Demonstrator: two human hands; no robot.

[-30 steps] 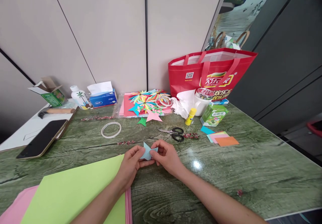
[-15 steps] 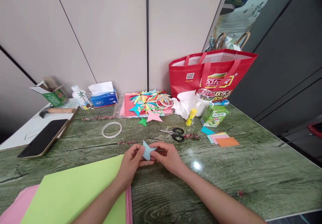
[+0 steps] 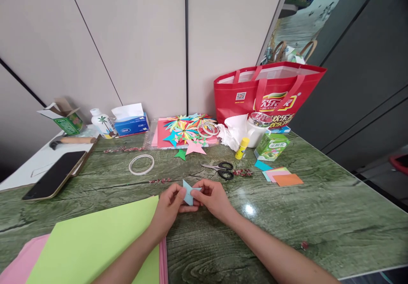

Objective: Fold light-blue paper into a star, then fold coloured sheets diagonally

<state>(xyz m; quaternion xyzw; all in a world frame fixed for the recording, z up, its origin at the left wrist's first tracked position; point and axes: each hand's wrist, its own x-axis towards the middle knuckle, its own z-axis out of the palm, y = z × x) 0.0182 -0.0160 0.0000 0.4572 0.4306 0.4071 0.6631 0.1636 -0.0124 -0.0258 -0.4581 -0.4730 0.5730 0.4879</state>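
My left hand [image 3: 168, 209] and my right hand [image 3: 213, 198] meet over the green wood-grain table [image 3: 318, 216], both pinching a small folded light-blue paper piece [image 3: 188, 192] with pointed tips. The fingers of each hand are closed on its edges. A large light-green sheet [image 3: 92, 241] lies just left of my left hand, on top of a pink sheet [image 3: 19, 262]. Black-handled scissors [image 3: 221, 169] lie a little beyond my hands.
At the back lie a pile of colourful paper stars [image 3: 186, 133], a tape ring [image 3: 141, 164], a glue stick [image 3: 241, 148], a green carton [image 3: 270, 146], a red shopping bag [image 3: 270, 92], a tissue box [image 3: 130, 120]. A phone [image 3: 54, 175] lies at the left. Small coloured squares [image 3: 280, 175] lie at the right.
The blue paper piece has turned a little between my fingers and both hands have shifted slightly; everything else on the table is as before.
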